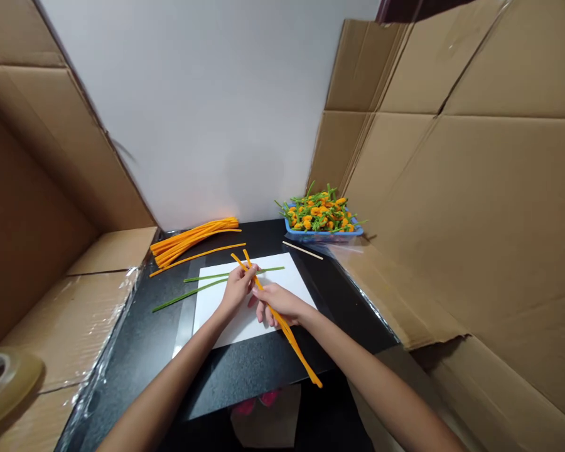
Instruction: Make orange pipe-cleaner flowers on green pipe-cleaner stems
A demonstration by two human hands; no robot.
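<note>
Several long orange fuzzy stems slant through both hands above a white sheet. My left hand pinches them near their upper ends, which fork into two tips. Lower down, my right hand has its thumb pressed on the same stems, and their far ends hang past the table's front edge. Two green stems lie on the left: one reaches across the sheet behind my fingers, the other runs toward my left hand, which hides its end.
A bundle of orange stems lies at the back left, with a single one in front. A blue basket holds orange and green pieces. A thin stick lies before it. Cardboard walls flank the black table; a tape roll is far left.
</note>
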